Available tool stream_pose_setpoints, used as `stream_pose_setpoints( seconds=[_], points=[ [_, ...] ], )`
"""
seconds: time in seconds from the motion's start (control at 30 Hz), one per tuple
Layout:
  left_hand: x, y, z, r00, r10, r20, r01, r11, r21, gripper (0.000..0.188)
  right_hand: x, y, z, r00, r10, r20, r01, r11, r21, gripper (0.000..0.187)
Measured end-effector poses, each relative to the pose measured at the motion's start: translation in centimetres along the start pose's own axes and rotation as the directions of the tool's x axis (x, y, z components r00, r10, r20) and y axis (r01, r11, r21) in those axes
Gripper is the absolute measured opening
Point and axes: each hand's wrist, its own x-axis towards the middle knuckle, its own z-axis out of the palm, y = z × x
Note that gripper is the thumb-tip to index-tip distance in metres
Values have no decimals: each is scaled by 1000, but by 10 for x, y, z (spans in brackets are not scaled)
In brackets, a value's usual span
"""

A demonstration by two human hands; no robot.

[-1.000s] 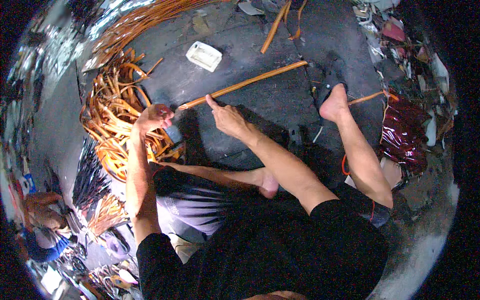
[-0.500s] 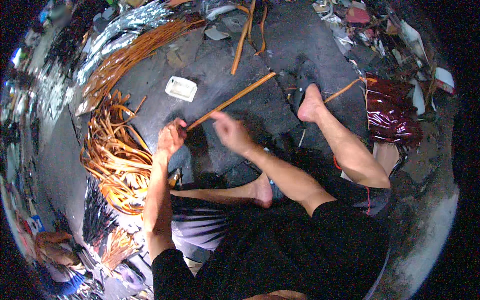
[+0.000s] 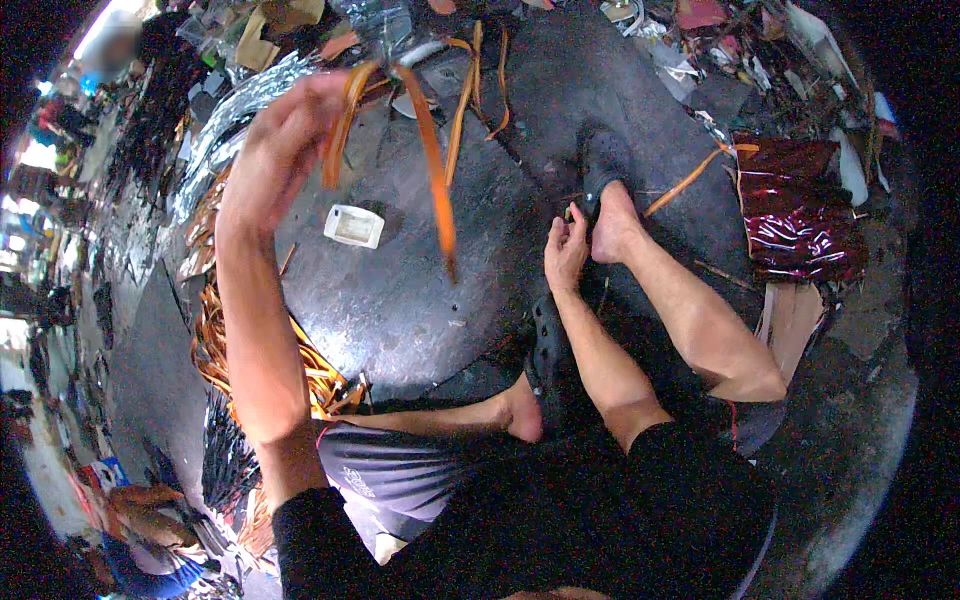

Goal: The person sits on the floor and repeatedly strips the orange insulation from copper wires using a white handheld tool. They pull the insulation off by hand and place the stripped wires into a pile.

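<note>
My left hand (image 3: 300,120) is raised at the upper left, its fingers closed round a folded orange-brown flat strip (image 3: 432,165). The strip's ends hang down above the dark floor, one toward the middle of the view. My right hand (image 3: 567,252) is low beside my right foot (image 3: 616,225), thumb and fingers drawn together. A small thing shows at its fingertips, too small to name. Below the raised strip lies a shallow white plastic tray (image 3: 353,226).
More orange-brown strips (image 3: 463,115) lie at the far side. A heap of them (image 3: 325,385) sits beside my left forearm, near black strands (image 3: 228,450). Silvery strands (image 3: 235,105) lie far left. At right is a glossy dark red bundle (image 3: 800,210). Dark clogs (image 3: 547,345) are at my feet.
My left hand has risen up and away, and the strip, stretched straight before, now hangs folded from it. My right hand has moved right, off the strip, to beside my right foot.
</note>
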Motion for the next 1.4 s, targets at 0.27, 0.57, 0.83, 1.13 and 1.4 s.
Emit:
stream_pose_setpoints(
  seconds=[0.27, 0.57, 0.83, 1.13, 1.4],
  points=[
    [144, 17, -10, 962, 250, -106, -239, 965, 104, 14, -2, 9, 6, 997, 48, 54, -54, 992, 114, 41],
    [154, -151, 36, 996, -74, -42, 79, 986, 145, 28, 8, 2, -22, 988, 156, 24, -157, 986, 50, 38],
    [70, -382, -14, 899, -74, -432, 226, 923, 313, 25, -11, 0, 25, 995, -99, 29, 97, 993, 62, 37],
    [-167, -235, -74, 831, -19, -557, 369, 768, 524, 20, -10, 28, 10, 990, -21, 141, 2, 992, 129, 41],
    [-308, -283, -218, 282, 86, -956, 894, 337, 294, 56, 6, 48, 6, 985, -71, 155, 69, 997, 15, 44]
  ],
)
